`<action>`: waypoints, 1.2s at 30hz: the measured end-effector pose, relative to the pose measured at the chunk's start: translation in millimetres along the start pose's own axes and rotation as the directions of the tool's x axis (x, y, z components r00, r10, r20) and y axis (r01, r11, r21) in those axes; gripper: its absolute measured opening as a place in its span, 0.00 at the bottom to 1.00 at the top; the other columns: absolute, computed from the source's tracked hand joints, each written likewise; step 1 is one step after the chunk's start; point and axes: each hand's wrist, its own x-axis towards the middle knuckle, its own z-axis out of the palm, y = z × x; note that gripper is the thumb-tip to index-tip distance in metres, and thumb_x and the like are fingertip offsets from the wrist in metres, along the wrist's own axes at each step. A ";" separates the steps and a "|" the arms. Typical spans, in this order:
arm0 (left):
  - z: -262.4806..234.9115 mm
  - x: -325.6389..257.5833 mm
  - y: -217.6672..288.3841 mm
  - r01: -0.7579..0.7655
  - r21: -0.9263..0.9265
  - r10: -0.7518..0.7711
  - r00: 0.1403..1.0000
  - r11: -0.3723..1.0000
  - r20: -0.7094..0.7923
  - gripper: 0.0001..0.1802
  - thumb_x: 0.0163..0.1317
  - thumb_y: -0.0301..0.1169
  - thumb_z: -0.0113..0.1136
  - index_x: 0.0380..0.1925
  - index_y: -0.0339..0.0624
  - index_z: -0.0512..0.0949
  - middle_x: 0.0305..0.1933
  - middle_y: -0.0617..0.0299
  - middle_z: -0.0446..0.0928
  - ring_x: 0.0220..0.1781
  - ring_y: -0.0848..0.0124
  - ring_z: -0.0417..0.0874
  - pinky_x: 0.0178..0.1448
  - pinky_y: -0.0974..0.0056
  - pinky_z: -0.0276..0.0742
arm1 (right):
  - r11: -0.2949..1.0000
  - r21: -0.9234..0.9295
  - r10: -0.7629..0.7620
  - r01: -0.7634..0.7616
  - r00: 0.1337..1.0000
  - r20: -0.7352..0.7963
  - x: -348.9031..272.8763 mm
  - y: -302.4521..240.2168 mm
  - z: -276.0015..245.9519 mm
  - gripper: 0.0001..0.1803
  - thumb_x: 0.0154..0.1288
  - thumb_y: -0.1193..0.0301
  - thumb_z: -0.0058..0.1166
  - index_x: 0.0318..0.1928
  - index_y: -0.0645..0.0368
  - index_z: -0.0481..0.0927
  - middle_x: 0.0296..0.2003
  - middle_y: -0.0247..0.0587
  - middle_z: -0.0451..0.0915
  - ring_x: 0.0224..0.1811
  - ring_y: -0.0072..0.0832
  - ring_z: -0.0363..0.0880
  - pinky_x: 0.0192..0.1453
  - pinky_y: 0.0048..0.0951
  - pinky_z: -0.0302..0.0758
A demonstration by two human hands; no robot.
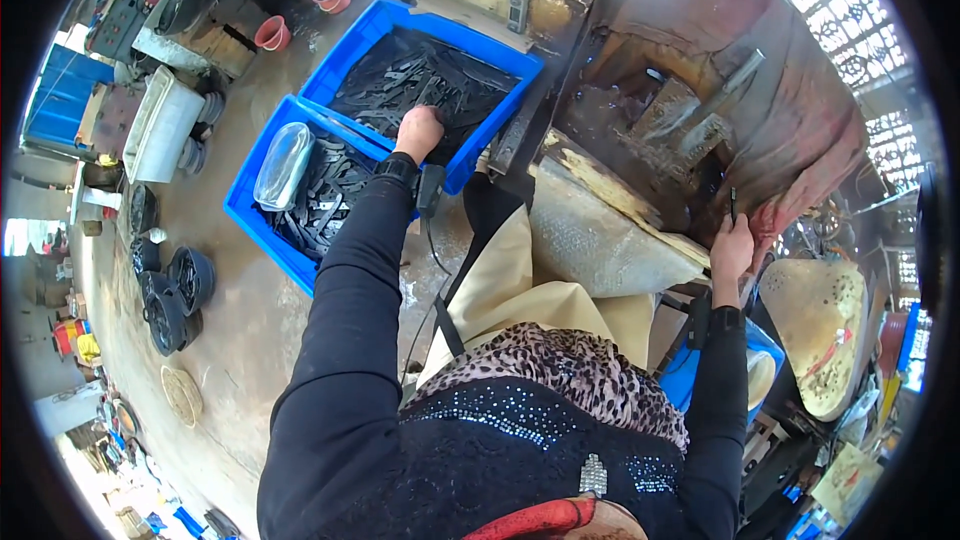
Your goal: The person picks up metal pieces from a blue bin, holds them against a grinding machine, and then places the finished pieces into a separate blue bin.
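Note:
My left hand (418, 132) reaches down into the far blue crate (440, 35), its fingers buried among several flat black metal strips (420, 80); whether it grips one is hidden. My right hand (732, 250) is raised at the edge of a rusty, dirty machine (720, 110) and pinches a thin dark stick-like piece (733, 205) that points upward. Both arms wear black sleeves with a dark band at each wrist. A beige apron and a leopard-print scarf cover my front.
A second blue crate (262, 225) nearer me holds more black strips and a clear plastic tub (283, 165). Black pots (175, 295), a white bin (160, 125) and red cups (272, 33) stand on the concrete floor. A worn yellowish seat (815, 330) is at right.

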 end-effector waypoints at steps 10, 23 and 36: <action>-8.7 -2.6 63.1 -0.138 -0.251 0.024 0.911 0.958 -0.412 0.09 0.53 0.24 0.59 0.34 0.43 0.83 0.35 0.50 0.79 0.40 0.50 0.80 0.45 0.53 0.77 | 0.999 0.005 0.032 -0.032 0.999 -0.028 6.2 -1.2 2.1 0.12 0.68 0.61 0.47 0.38 0.57 0.75 0.34 0.55 0.81 0.38 0.56 0.80 0.41 0.55 0.74; 13.7 -41.8 297.8 -0.519 -0.150 0.476 0.844 0.842 -0.246 0.18 0.53 0.23 0.55 0.46 0.44 0.79 0.38 0.52 0.73 0.38 0.53 0.80 0.40 0.54 0.78 | 0.970 0.206 -0.130 0.127 0.991 0.001 19.3 28.2 15.0 0.14 0.64 0.63 0.53 0.34 0.63 0.78 0.31 0.61 0.79 0.37 0.57 0.79 0.41 0.49 0.74; 8.7 -35.2 306.5 -0.544 -0.014 0.541 0.830 0.839 0.132 0.25 0.56 0.25 0.51 0.57 0.42 0.72 0.46 0.55 0.74 0.45 0.58 0.82 0.43 0.58 0.81 | 0.893 0.372 -0.087 0.253 0.908 -0.409 148.7 -115.0 -114.1 0.20 0.64 0.57 0.56 0.46 0.61 0.79 0.37 0.57 0.82 0.43 0.53 0.80 0.47 0.46 0.75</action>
